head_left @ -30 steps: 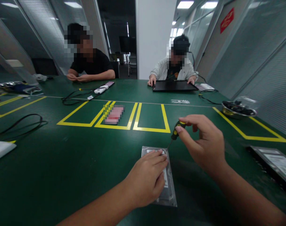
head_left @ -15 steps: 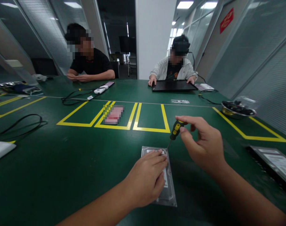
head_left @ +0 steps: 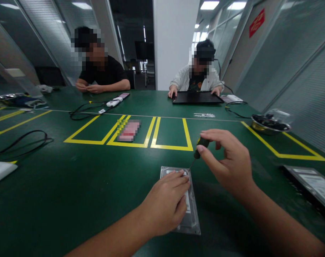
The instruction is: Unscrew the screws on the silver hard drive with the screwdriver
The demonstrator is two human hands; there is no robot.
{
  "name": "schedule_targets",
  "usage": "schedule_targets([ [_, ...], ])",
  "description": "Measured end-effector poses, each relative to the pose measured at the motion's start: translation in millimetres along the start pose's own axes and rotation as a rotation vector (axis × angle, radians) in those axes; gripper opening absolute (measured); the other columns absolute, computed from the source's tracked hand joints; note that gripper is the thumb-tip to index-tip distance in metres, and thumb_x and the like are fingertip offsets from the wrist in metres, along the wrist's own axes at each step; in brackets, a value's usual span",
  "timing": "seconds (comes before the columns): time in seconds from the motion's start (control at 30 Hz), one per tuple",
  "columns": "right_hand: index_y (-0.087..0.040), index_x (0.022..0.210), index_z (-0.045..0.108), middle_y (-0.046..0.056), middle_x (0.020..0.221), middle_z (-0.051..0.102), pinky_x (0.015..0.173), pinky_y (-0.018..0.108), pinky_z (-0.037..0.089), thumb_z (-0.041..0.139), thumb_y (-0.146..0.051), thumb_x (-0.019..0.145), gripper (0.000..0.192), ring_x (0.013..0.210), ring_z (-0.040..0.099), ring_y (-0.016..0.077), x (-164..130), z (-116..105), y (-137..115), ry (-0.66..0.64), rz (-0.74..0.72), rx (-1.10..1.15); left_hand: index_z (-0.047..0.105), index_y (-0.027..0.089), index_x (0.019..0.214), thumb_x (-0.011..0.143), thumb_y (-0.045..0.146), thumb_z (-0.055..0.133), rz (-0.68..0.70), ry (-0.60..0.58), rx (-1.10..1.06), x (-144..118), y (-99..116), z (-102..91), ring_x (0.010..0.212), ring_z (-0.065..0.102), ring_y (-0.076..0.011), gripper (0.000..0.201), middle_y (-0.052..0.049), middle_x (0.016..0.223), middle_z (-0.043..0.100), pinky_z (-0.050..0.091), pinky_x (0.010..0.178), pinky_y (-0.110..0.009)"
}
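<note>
A silver hard drive with a white label lies flat on the green table in front of me. My left hand rests on its top, fingers stretched out, covering most of the label. A dark green and yellow screwdriver is pinched by its handle between the thumb and fingers of my right hand. It leans, and its thin shaft runs down to the drive's far right corner. Whether a screw sits under the tip is too small to tell.
Another hard drive lies at the right edge. Behind it stands a metal bowl of dark parts. Yellow tape marks the table, with a pixelated pink item inside. Two people sit opposite; one holds a black panel.
The screwdriver handle has turned between my right fingers, its yellow patches now mostly out of sight. My right hand has shifted slightly; my left hand and the hard drive stay put.
</note>
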State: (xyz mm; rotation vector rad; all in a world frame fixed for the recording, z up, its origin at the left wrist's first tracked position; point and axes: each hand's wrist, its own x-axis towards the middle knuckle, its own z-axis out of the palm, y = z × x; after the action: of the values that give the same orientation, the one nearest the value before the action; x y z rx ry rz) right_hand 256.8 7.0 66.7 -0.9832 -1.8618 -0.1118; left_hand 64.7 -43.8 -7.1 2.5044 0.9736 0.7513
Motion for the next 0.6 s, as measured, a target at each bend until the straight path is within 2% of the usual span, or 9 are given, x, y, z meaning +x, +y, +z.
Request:
schedule_targets([
  [0.1, -0.022, 0.101, 0.064, 0.005, 0.099, 0.067, 0.075, 0.036, 0.05, 0.064, -0.022, 0.085, 0.016, 0.089, 0.062, 0.0205, -0.2, 0.8, 0.6, 0.012, 0.007, -0.029, 0.061, 0.012, 0.129, 0.089, 0.015, 0.048, 0.004, 0.006, -0.008, -0.4, 0.9, -0.3, 0.133, 0.048, -0.0237, 0.043, -0.01, 0.137, 0.059, 0.035, 0.116, -0.046],
  [0.2, -0.022, 0.107, 0.064, 0.004, 0.101, 0.069, 0.075, 0.036, 0.051, 0.059, -0.018, 0.086, 0.022, 0.087, 0.063, 0.0198, -0.9, 0.1, 0.4, -0.001, 0.032, -0.042, 0.061, 0.012, 0.129, 0.089, 0.016, 0.048, 0.006, 0.007, -0.008, -0.8, 1.7, -0.8, 0.133, 0.048, -0.0234, 0.042, -0.009, 0.137, 0.059, 0.035, 0.117, -0.045],
  [0.47, -0.022, 0.115, 0.065, 0.006, 0.112, 0.068, 0.081, 0.038, 0.052, 0.052, -0.015, 0.089, 0.03, 0.096, 0.064, 0.0212, -1.9, -0.2, 1.1, -0.017, 0.013, 0.032, 0.061, 0.012, 0.129, 0.09, 0.016, 0.047, 0.003, -0.004, 0.001, 0.6, 0.6, -1.2, 0.134, 0.047, -0.0225, 0.042, -0.009, 0.137, 0.059, 0.033, 0.118, -0.043],
  [0.6, -0.023, 0.11, 0.067, 0.006, 0.108, 0.068, 0.081, 0.038, 0.052, 0.056, -0.017, 0.089, 0.025, 0.096, 0.063, 0.021, -0.6, 0.1, 1.7, -0.022, 0.003, 0.017, 0.061, 0.011, 0.129, 0.089, 0.016, 0.048, 0.001, 0.002, 0.005, 0.8, 0.4, -1.1, 0.134, 0.047, -0.0225, 0.042, -0.009, 0.137, 0.059, 0.033, 0.118, -0.042],
])
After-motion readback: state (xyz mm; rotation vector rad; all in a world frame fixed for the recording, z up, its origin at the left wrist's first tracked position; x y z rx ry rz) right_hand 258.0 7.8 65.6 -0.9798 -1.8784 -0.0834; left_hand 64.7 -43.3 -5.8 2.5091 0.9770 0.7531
